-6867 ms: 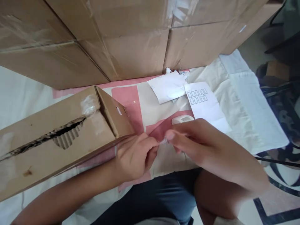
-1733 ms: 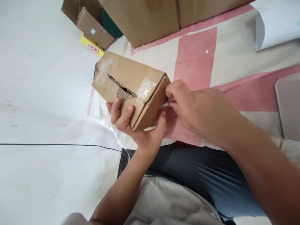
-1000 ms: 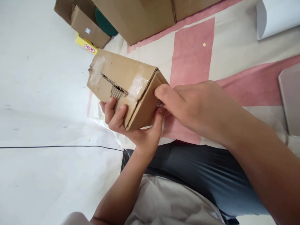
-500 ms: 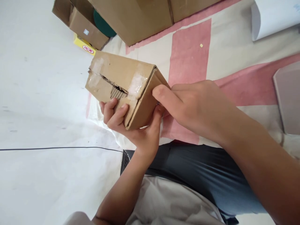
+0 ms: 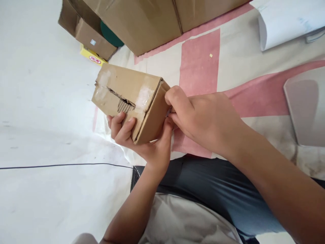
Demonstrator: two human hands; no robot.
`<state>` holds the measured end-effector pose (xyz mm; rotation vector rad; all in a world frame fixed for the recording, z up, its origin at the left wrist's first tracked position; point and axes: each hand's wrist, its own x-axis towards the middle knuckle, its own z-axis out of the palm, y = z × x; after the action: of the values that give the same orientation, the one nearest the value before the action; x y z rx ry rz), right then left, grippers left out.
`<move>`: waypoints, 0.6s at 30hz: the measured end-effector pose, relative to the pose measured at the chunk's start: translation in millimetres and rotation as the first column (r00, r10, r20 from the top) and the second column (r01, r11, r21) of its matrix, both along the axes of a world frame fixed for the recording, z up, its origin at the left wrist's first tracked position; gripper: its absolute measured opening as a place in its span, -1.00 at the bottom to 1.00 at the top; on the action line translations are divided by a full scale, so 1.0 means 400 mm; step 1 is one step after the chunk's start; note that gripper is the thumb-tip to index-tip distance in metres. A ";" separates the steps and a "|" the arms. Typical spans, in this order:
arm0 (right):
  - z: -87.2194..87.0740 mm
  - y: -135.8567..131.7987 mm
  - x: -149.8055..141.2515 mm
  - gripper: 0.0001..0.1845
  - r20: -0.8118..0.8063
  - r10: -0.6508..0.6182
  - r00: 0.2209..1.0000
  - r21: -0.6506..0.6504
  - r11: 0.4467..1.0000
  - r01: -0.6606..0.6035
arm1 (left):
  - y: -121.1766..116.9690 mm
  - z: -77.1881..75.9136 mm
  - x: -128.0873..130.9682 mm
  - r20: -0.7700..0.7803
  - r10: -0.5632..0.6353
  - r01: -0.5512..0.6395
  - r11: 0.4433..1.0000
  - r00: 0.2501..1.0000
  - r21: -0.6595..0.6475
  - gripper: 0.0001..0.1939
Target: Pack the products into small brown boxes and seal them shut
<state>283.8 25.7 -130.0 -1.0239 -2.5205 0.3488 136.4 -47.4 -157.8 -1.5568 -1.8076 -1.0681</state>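
A small brown cardboard box (image 5: 132, 79) is held up at a tilt, with clear tape across two parts of its top and a torn gap along the seam between the flaps. My left hand (image 5: 149, 144) grips it from below, fingers curled over the near side and thumb along the right end. At that same end, my right hand (image 5: 200, 113) is closed in a pinch close to the left thumb. A thin, dark, shiny bit shows between its fingertips, too small to name. The box's underside and far side are hidden.
Large cardboard boxes (image 5: 149, 23) stand at the back, with an open carton (image 5: 93, 37) and a yellow pack (image 5: 88, 54) to the left. Rolled white paper (image 5: 286, 27) and a grey panel (image 5: 307, 105) lie at right on the pink-and-cream cloth (image 5: 200, 64). A thin black cable (image 5: 63, 165) crosses the left.
My right hand has rolled slightly, so the shiny bit between its fingertips now shows. The box stays in my left hand, a little lower in view, as the whole scene shifts slightly.
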 end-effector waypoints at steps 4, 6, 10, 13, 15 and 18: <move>-0.008 0.004 -0.002 -0.50 -0.059 0.006 0.998 -0.062 0.998 -0.009 | -0.001 -0.001 0.001 -0.012 0.020 -0.020 1.000 1.000 -0.007 -0.35; -0.011 0.003 -0.003 -0.52 -0.084 -0.001 0.996 -0.080 0.997 -0.005 | -0.001 -0.003 0.000 -0.012 0.015 -0.015 1.000 1.000 -0.002 -0.34; -0.011 -0.007 -0.001 -0.62 -0.089 -0.018 0.996 -0.021 1.000 0.016 | -0.003 0.001 -0.002 -0.003 -0.026 0.026 0.999 1.000 0.029 -0.30; -0.012 -0.011 0.005 -0.73 -0.110 0.007 0.994 0.047 0.999 -0.002 | -0.005 0.006 -0.011 0.016 -0.096 0.095 0.994 0.995 0.050 -0.22; -0.017 -0.003 0.012 -0.79 -0.142 0.047 0.989 0.050 0.998 -0.040 | -0.001 0.003 -0.020 0.021 -0.160 0.158 0.985 0.987 0.067 -0.16; -0.022 0.013 0.026 -0.82 -0.167 0.075 0.983 0.026 0.997 -0.071 | 0.008 -0.001 -0.029 0.014 -0.221 0.219 0.971 0.975 0.093 -0.10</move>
<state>294.2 30.8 -139.0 -0.8579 -2.4087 0.4121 124.7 -44.0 -158.4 -1.7248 -1.6049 -1.2573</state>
